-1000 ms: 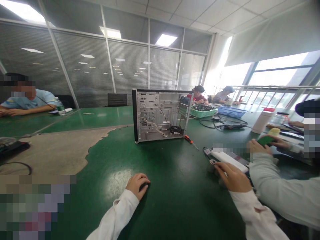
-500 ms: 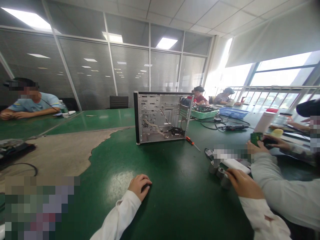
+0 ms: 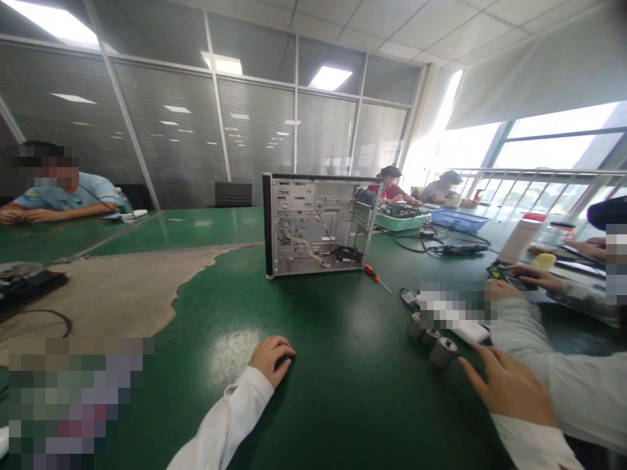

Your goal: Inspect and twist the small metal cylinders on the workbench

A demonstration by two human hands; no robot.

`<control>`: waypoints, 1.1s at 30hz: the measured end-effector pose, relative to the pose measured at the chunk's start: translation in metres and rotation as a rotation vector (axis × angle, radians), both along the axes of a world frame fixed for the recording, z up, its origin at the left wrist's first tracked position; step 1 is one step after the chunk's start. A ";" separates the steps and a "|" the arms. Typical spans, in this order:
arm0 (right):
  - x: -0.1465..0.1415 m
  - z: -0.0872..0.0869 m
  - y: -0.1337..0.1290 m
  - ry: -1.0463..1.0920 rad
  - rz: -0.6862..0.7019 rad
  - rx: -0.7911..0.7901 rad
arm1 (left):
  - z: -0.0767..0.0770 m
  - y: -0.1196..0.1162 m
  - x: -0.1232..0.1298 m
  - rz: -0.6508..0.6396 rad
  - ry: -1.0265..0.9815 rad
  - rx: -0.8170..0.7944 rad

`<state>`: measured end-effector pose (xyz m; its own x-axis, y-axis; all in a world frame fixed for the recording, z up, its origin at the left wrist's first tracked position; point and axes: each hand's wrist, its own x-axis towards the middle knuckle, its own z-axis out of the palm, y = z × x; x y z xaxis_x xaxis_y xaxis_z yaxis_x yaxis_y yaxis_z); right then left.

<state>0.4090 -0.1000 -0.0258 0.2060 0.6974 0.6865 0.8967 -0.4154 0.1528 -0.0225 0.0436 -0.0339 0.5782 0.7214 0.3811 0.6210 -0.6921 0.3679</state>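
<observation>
Huge green table [image 3: 333, 378] across the whole view, its top worn away to a pale bare patch [image 3: 112, 294] on the left! Upright in the middle of it, well ahead, an open computer case [image 3: 318, 225], side panel off, bare metal chassis on show, thin wires and a small black fan [image 3: 347, 254] low inside. Way out at the far end, a green tray [image 3: 401, 222] heaped with electronics and a blue plastic basket [image 3: 458, 220], two seated people just beyond. Over on the far left, another person at the table, forearms down. Closing in on the right, a co-worker's grey sleeve [image 3: 553, 378] and, farther along, that co-worker's hand [image 3: 531, 277] over a small dark object, too small to make out. Nearby, a white bottle with a red cap [image 3: 520, 240]!

Now up close: left hand [image 3: 272, 359] palm down on the table, fingers curled, grip closed over something dark or nothing at all, impossible to tell from here. Right hand [image 3: 507, 385] near the right edge, grip released, fingers spread and empty, fingertips just beside three stubby metal cylinders [image 3: 443, 352], standing apart on the table by a flat white block [image 3: 470, 333]. And lying just right of the case's near corner, one orange-handled screwdriver [image 3: 375, 277], untouched
</observation>
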 end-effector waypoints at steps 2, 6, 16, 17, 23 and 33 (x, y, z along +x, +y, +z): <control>0.010 -0.010 -0.006 0.052 0.062 -0.050 | 0.001 0.000 0.000 0.000 -0.004 0.000; 0.025 -0.027 -0.013 0.245 0.184 -0.112 | 0.001 0.000 0.000 -0.006 -0.007 -0.004; -0.086 0.005 0.001 0.506 0.639 -0.270 | 0.000 0.001 0.000 -0.006 -0.005 -0.012; -0.108 0.012 0.008 0.549 0.689 -0.278 | 0.000 0.000 0.000 -0.007 -0.003 -0.013; -0.215 0.035 0.061 0.717 1.153 -0.443 | 0.001 -0.001 -0.001 0.000 -0.034 -0.045; -0.261 0.009 0.124 0.976 1.289 -0.334 | -0.007 0.002 -0.003 0.105 -0.225 -0.076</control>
<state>0.1483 0.0242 -0.0171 -0.3527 0.8216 0.4479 0.4089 0.5658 -0.7160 -0.0252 0.0452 -0.0409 0.4052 0.8044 0.4345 0.5847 -0.5934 0.5532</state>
